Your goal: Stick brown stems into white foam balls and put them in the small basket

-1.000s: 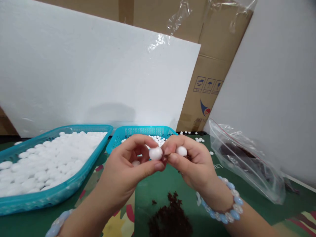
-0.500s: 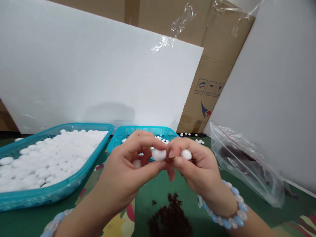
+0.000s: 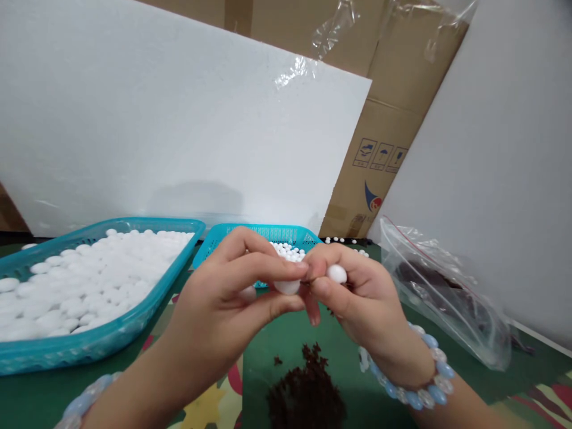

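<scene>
1 white oval bead (image 3: 288,288) is being pinched by L hand (image 3: 218,295), R hand (image 3: 360,292) gripping another (image 3: 336,274), heaps (image 3: 111,274) waiting in teal plastic basket (image 3: 67,353), done qty unclear.

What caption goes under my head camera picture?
Left hand and right hand, both holding round white pieces, with a brown pile on the green tabletop.

From my remote station I see a large white board (image 3: 187,113), with a soft grey shadow (image 3: 196,199) low on its face. Brown cardboard (image 3: 402,77) rises behind the board, its blue handling symbols (image 3: 382,156) showing to the board's right. Clear film (image 3: 297,71) glints over the board's upper right edge. Farther right of the board stands a plain pale-grey wall (image 3: 504,149); before the board spreads a green surface (image 3: 369,411).
</scene>
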`<state>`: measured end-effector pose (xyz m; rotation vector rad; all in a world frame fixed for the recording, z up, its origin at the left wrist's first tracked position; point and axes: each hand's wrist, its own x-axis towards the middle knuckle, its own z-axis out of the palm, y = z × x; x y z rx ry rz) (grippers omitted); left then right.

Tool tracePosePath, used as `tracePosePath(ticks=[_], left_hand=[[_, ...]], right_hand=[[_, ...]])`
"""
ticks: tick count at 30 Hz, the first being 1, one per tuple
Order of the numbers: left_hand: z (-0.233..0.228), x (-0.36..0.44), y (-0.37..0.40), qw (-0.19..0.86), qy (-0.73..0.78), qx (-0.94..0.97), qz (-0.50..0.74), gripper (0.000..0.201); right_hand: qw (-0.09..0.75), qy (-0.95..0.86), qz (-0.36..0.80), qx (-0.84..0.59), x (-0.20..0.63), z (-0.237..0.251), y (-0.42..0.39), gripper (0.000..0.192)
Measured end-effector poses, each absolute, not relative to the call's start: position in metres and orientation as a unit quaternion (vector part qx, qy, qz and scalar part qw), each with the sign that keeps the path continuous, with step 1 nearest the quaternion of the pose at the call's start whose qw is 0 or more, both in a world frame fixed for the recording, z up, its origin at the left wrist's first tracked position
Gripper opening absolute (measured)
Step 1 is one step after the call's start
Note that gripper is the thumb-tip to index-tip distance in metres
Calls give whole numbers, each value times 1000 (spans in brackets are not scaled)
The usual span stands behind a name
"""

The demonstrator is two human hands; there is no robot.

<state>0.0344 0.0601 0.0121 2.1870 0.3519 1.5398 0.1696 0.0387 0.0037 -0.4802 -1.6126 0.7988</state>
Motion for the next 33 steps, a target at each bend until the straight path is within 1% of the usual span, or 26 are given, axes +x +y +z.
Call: tracePosePath(ticks=[4,7,10,12,14,16,18,24,33], left_hand=[[13,33,62,210,139,795,551,22],[15,34,63,228,149,788,552,24],[14,35,64,303,160,758,554,26],[12,36,63,351,150,737,558,22],[10,37,63,335,144,733,574,18],[9,37,63,281,147,743,589,17],[9,37,62,253,151,753,588,16],[10,36,60,276,132,761,572,14],[7,35,60,297,131,772,546,17]], right_hand=[[590,-692,364,-203,169,3,40,5],[580,-692,380,-201,168,2,41,6],[579,-691,384,-200,167,2,41,8],[582,-694,376,-198,167,1,42,9],[582,-703,359,-196,168,1,42,9],[581,-716,331,-200,168,1,43,10],[579,-729,300,-206,168,2,42,11],[581,-753,210,-226,168,6,36,12],[577,-776,89,-238,170,6,34,14]])
